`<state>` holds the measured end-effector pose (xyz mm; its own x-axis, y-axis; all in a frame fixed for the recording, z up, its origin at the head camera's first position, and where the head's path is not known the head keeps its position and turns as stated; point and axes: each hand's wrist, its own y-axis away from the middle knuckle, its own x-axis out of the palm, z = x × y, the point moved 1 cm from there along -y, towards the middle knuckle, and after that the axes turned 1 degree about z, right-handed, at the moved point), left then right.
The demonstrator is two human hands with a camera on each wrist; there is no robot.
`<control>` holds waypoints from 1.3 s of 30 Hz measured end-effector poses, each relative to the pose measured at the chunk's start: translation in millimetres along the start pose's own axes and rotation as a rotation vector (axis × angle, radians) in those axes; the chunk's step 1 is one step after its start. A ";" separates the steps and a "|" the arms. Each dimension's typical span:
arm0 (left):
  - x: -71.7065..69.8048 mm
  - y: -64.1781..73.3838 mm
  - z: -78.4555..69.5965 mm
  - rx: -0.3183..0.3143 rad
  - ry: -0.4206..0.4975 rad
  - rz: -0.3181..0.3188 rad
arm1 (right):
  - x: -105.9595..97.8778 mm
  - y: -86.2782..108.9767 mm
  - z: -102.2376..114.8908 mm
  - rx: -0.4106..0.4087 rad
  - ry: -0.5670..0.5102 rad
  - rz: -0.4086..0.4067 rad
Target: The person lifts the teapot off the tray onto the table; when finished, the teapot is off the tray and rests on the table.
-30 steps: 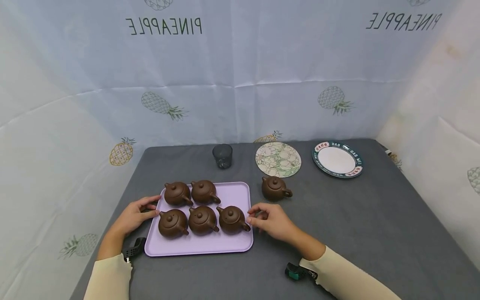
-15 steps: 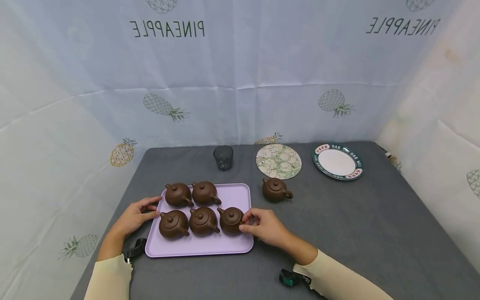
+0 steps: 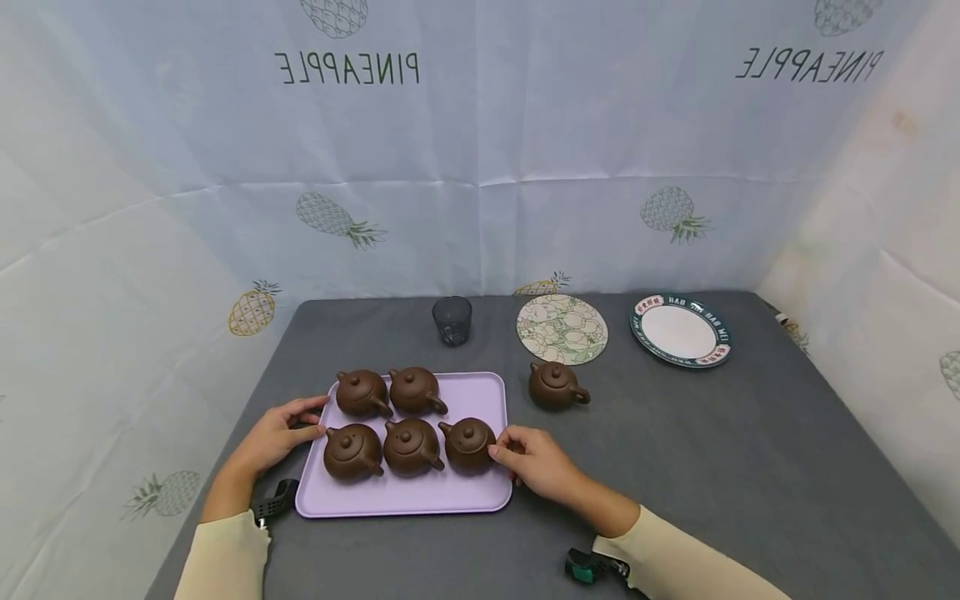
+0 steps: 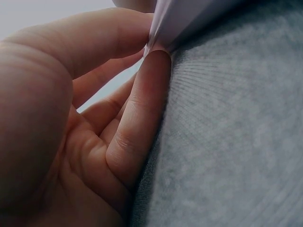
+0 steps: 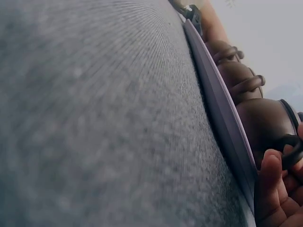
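A lilac tray bears several small brown clay teapots, two in the back row and three in the front row. At the tray's left side my left hand holds the rim; in the left wrist view its thumb and a lower fingertip meet at the edge. My right hand is at the front-right teapot, pinching its handle. The right wrist view shows the fingers around that looped handle, just over the tray's rim. This teapot stands upright, its spout toward the back left.
Another brown teapot stands on the grey cloth right of the tray. Behind are a dark glass, a round floral mat and a green-rimmed white plate. A pineapple-print curtain closes off the back.
My right hand has moved left from the tray's right edge onto the front-right teapot's handle. My left hand stays at the rim. The head view has shifted slightly.
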<state>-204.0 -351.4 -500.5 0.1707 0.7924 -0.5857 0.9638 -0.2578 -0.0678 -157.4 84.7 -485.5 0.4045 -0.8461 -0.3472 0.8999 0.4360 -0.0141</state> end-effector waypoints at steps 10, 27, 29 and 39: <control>-1.4 6.6 -36.8 -0.004 0.007 0.011 | -14.7 4.5 1.9 -0.030 0.094 -0.028; -0.5 1.5 -15.2 0.003 -0.018 0.003 | -95.9 10.2 16.5 -0.053 0.165 -0.195; -0.2 0.5 -6.6 -0.004 -0.019 -0.006 | -108.1 11.2 17.7 -0.050 0.174 -0.215; 0.8 -1.5 5.6 0.000 0.006 -0.011 | -152.3 26.8 46.7 -0.030 0.192 -0.283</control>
<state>-206.5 -353.5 -505.4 0.1615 0.7983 -0.5802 0.9656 -0.2493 -0.0742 -187.2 210.9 -389.2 0.0987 -0.8627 -0.4960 0.9656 0.2036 -0.1620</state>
